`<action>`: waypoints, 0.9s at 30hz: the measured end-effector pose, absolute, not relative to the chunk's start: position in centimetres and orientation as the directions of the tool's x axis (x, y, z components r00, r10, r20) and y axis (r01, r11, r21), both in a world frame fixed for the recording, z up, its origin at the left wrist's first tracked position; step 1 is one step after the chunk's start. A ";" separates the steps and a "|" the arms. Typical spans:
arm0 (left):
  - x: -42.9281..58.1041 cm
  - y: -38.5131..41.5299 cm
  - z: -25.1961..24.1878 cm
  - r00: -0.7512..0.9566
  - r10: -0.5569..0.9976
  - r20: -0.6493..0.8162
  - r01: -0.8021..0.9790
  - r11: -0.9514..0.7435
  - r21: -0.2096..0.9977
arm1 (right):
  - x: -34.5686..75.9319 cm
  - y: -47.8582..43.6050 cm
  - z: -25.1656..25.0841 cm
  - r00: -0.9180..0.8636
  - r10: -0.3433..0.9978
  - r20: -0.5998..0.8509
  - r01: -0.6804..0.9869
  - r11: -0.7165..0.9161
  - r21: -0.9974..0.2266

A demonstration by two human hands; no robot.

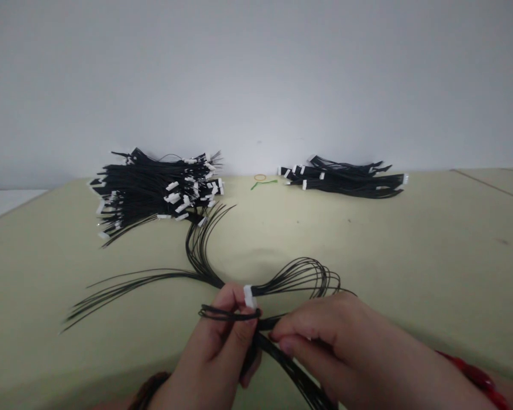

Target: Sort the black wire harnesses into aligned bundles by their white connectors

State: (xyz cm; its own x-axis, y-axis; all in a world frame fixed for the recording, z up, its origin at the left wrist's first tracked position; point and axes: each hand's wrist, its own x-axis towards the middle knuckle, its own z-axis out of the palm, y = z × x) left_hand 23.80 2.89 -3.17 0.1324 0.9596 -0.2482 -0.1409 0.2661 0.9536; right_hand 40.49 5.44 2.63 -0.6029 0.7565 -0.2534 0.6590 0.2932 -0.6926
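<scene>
My left hand (222, 341) is closed round the middle of a bundle of thin black wires (205, 270), low in the view. A white connector (249, 296) stands at its fingertips, with looped wires running off to the right. Another small loop of black wire (224, 314) sticks out to the left across the fingers. My right hand (320, 339) is pinched at the bundle just right of the left hand, thumb and forefinger on the wires. The bundle's loose ends fan out to the left, and its other part runs down toward the bottom edge.
At the back left lies a large pile of black wire harnesses (141, 185) with white connectors. A smaller group of harnesses (350, 181) lies at the back right. Between them are a yellowish ring (260, 177) and a green strip (263, 183). A pale wall (256, 74) rises behind the table (410, 250).
</scene>
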 end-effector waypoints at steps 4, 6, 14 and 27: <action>23.7 2.7 -3.2 0.128 0.958 -0.258 -0.109 0.272 0.956 | 40.1 5.3 2.5 -0.587 0.780 -0.217 0.635 0.277 -0.721; 23.6 2.4 -3.2 0.140 0.950 -0.280 -0.067 0.292 0.954 | 40.0 5.2 2.4 -0.602 0.781 -0.170 0.609 0.310 -0.730; 23.6 2.2 -2.7 0.175 0.948 -0.265 0.045 0.262 0.964 | 39.8 4.6 1.7 -0.507 0.861 -0.036 0.705 0.390 -0.593; 24.8 3.2 -1.3 0.154 0.902 -0.404 -0.166 0.427 0.889 | 46.8 10.6 6.4 -0.603 0.796 -0.051 -0.081 -0.125 -0.989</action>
